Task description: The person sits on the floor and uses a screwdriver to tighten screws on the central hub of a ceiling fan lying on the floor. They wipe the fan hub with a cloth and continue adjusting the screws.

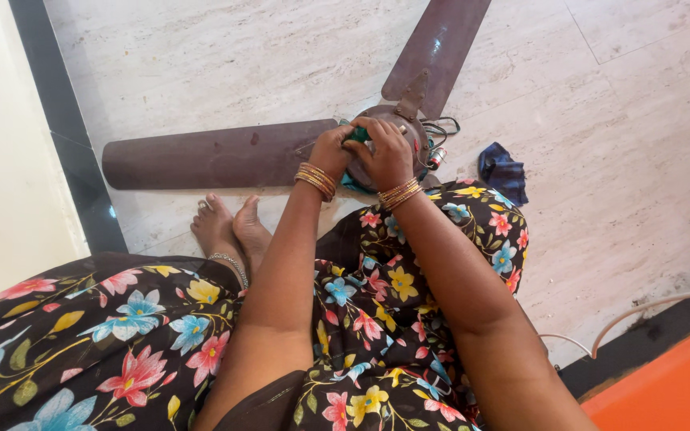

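Observation:
A brown ceiling fan lies on the pale marble floor, its round motor hub (409, 128) in front of my knees. One blade (217, 153) points left, another blade (438, 44) points up and away. Both hands press on the hub. My left hand (331, 152) and my right hand (385, 152) together grip a green cloth (358, 134) against the hub's top. Gold bangles ring both wrists. The cloth is mostly hidden under my fingers.
A dark blue checked rag (503, 172) lies right of the hub, beside loose wires and a small capacitor (438, 156). My bare feet (229, 227) rest below the left blade. A white cable (640, 310) runs at lower right; a black-edged wall base (65, 136) stands at left.

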